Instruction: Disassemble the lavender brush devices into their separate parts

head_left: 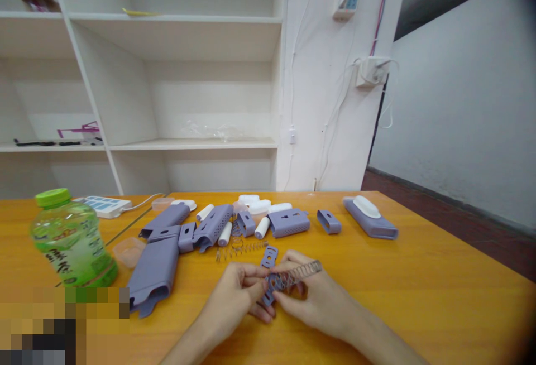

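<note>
My left hand [243, 291] is closed, pinching a small grey-purple plastic plate [268, 297] between thumb and fingers. A metal coil spring [299, 273] meets that plate at one end and slants up to the right across my right hand [314, 293]. The thumb and forefinger of the right hand close around the spring's plate end; whether the spring is hooked on cannot be made out. Just beyond the fingers lies a similar cut-out plate [270, 256]. More loose springs [240, 249] rest on the table behind my left hand.
Grey-purple housings [156, 267], small sleeves [329, 222] and white rollers [262, 227] lie behind the hands. White oval caps [258, 206] sit farther back. A housing with a white cap [371, 219] is at right. A green-capped bottle [73, 242] and power strip [103, 206] stand left.
</note>
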`<state>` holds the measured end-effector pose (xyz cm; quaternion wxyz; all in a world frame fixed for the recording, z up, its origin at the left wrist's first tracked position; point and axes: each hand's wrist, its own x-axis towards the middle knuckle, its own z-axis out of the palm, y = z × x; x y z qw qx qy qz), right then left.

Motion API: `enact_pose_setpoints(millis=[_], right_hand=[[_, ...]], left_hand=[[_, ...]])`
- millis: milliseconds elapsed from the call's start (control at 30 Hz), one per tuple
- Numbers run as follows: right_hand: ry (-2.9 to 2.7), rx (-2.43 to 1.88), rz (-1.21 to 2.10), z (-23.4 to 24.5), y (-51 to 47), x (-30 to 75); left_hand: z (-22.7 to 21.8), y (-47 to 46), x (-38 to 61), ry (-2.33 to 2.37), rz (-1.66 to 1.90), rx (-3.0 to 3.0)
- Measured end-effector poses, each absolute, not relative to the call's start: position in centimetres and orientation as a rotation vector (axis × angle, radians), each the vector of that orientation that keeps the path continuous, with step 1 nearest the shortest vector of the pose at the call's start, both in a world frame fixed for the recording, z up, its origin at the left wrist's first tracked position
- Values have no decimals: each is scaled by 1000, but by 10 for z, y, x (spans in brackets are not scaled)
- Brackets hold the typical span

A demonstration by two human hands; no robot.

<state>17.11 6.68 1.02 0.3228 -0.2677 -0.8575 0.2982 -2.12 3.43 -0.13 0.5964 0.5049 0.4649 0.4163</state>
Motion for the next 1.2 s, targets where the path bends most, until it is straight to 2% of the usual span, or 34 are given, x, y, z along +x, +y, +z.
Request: enact_pose_setpoints(millis=[433, 1200], right_hand=[[-2215, -771, 632, 1, 72, 167], [-2154, -877, 679, -5, 64, 163]], left_hand=[[-4, 30, -15, 1121, 973, 1152], [-9, 30, -10, 1128, 1025, 1090]])
